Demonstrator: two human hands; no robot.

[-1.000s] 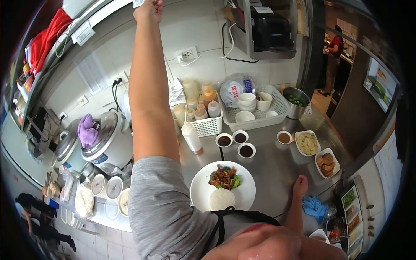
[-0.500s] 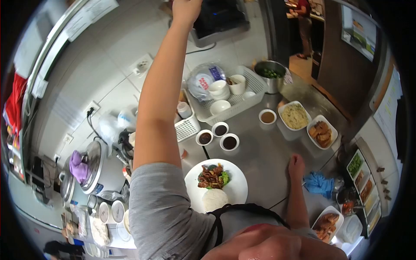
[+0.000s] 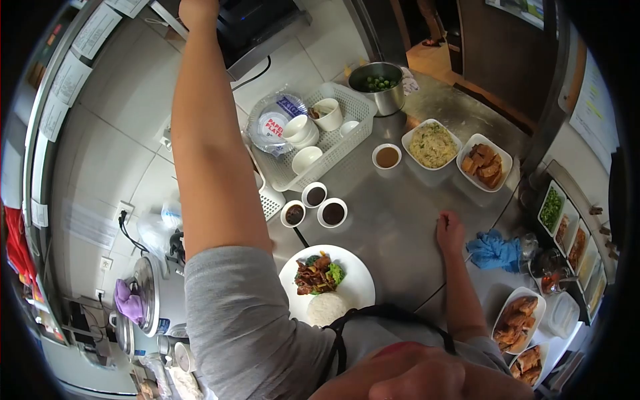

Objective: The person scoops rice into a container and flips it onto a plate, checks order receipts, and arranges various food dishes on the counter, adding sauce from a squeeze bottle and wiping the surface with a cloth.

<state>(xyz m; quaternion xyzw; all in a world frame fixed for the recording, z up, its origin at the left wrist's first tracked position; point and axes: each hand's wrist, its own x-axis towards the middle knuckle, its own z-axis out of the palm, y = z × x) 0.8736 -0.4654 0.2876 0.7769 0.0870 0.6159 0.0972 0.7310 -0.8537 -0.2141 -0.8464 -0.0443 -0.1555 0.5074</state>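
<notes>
My left hand (image 3: 199, 9) is raised at the top edge, beside a black device (image 3: 257, 27) on the wall; its fingers are cut off by the frame. My right hand (image 3: 451, 230) is low at the counter with fingers curled closed, and nothing shows in it. In front of me is a white plate (image 3: 363, 283) bearing a mound of rice (image 3: 327, 309) and glossy brown meat (image 3: 316, 277) with broccoli (image 3: 335, 273). Beyond it stand three small cups of dark sauce (image 3: 332, 213). To the right of my right hand lies a crumpled blue cloth (image 3: 495, 251).
A plastic basket (image 3: 337, 157) holds bowls and wrapped paper plates (image 3: 273, 125). Behind are a metal pot of greens (image 3: 387, 100), a brown sauce cup (image 3: 387, 157), fried rice (image 3: 432, 145) and a meat dish (image 3: 482, 167). Chicken containers (image 3: 517, 323) stand right; a lidded cooker (image 3: 150, 293) left.
My left hand has shifted left along the top edge, partly out of view. My head view has turned, bringing a second chicken container into sight at lower right. My right hand stays closed.
</notes>
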